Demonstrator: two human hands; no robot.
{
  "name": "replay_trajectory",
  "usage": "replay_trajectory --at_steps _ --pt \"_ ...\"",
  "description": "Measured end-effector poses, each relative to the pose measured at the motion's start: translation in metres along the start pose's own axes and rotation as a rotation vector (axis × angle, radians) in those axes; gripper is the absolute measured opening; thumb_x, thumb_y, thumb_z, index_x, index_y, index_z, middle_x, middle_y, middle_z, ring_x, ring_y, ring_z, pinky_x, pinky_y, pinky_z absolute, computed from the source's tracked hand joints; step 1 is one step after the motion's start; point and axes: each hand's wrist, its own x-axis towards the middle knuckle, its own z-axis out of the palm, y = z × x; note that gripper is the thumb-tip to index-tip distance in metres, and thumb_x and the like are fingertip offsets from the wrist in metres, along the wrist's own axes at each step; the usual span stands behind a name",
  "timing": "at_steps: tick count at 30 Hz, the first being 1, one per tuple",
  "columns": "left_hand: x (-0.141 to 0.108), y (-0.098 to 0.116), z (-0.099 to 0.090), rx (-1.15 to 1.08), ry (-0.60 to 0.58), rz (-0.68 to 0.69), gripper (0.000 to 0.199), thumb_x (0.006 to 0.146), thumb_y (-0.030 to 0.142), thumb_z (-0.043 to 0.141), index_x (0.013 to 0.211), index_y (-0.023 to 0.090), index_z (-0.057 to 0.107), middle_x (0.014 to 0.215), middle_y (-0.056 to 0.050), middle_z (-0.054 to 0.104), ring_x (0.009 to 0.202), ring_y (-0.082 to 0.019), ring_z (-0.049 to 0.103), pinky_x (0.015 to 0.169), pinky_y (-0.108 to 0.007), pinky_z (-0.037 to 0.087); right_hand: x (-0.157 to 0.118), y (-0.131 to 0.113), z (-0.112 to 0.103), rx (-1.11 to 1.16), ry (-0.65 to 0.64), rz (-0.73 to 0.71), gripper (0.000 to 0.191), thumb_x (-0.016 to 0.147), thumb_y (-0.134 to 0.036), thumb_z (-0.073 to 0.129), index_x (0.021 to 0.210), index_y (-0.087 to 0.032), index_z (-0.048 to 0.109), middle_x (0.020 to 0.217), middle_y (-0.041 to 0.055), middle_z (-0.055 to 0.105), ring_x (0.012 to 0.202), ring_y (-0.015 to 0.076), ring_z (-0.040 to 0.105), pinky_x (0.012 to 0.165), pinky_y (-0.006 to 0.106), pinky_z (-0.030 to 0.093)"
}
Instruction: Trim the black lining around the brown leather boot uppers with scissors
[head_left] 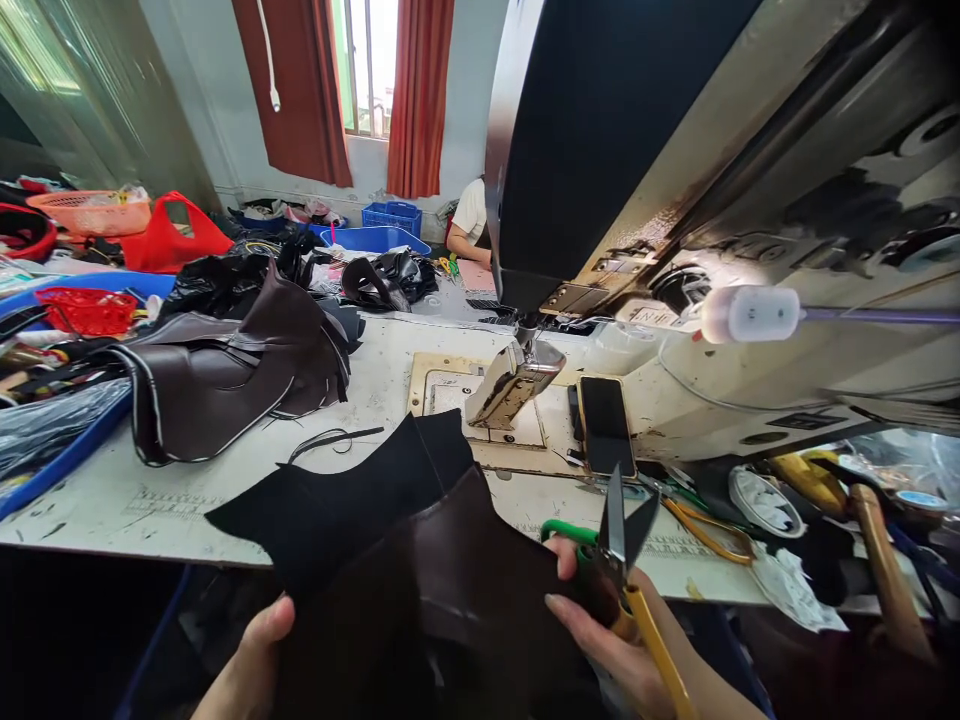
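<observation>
A dark brown leather piece (450,580) with a black fabric lining (352,500) lies over the table's front edge, held on both sides. My left hand (255,660) grips its lower left edge. My right hand (607,630) holds the piece's right edge and also a pair of thread snips (626,545) with a yellow and green handle, blades apart and pointing up. Just beyond the piece stands the sewing machine's presser foot (514,385).
The large sewing machine (720,200) fills the upper right. A phone (606,425) lies on its bed. A stack of brown leather pieces (225,380) sits at left, with blue trays (52,460) and red baskets. Tools clutter the right. Another person (471,225) sits far back.
</observation>
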Motion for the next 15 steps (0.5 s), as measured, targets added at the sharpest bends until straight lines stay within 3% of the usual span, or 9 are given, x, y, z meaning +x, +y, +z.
replay_trajectory --at_steps 4,7,11,15 --pt "-0.002 0.008 -0.009 -0.072 0.174 -0.06 0.035 0.055 0.039 0.08 0.083 0.018 0.08 0.086 -0.009 0.078 0.114 -0.041 0.062 0.097 -0.045 0.052 0.008 -0.005 -0.013 -0.117 -0.147 -0.063 0.008 0.086 -0.032 0.054 0.089 -0.025 0.054 0.087 0.0051 0.065 0.071 0.0205 0.063 0.061 0.029 0.051" --pt "-0.003 0.014 0.0 -0.116 0.251 -0.038 0.022 0.064 0.039 0.074 0.062 0.017 0.076 0.071 -0.008 0.077 0.102 -0.039 0.068 0.091 -0.042 0.056 0.03 -0.012 -0.03 -0.36 -0.256 -0.22 0.006 0.085 -0.028 0.055 0.084 -0.022 0.055 0.081 0.0054 0.061 0.067 0.0193 0.057 0.059 0.029 0.046" --pt "0.003 0.011 0.027 -0.098 0.229 -0.032 0.021 0.073 0.03 0.066 0.069 0.013 0.077 0.069 -0.01 0.076 0.094 -0.037 0.071 0.089 -0.045 0.057 0.068 -0.011 -0.037 -0.688 -0.279 -0.421 0.007 0.082 -0.022 0.054 0.087 -0.018 0.057 0.088 0.009 0.057 0.077 0.0212 0.053 0.064 0.031 0.041" --pt "0.009 0.002 0.035 -0.021 0.135 -0.046 0.018 0.074 0.03 0.07 0.081 0.016 0.078 0.082 -0.008 0.078 0.101 -0.035 0.07 0.095 -0.043 0.053 0.092 -0.001 -0.011 -0.778 -0.425 -0.469 0.012 0.081 -0.027 0.058 0.087 -0.017 0.056 0.091 0.0071 0.058 0.078 0.0188 0.053 0.064 0.029 0.037"
